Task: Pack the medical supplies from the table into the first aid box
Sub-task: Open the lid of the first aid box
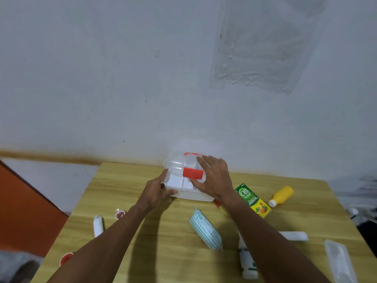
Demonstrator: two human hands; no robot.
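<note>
Wooden table (142, 252), seen from the head view, with the first aid box (177, 166) at its far edge against the wall. The box has a white base, a clear domed lid lying down on it, a red latch (192, 173) on the front and a red handle on top. White dividers show through the lid; what the compartments hold cannot be told.

The left hand (158, 193) grips the box's near left corner, index finger up on the lid and thumb along the base. The right hand (216, 178) rests on the lid with fingers spread wide, thumb just beside the latch.

Nearer than the box lies a teal-striped packet (205, 231). Right of the box lie a green-and-yellow carton (252, 200) and a yellow bottle (282, 196). Nearer and left of the box lies a white tube (98, 225).
</note>
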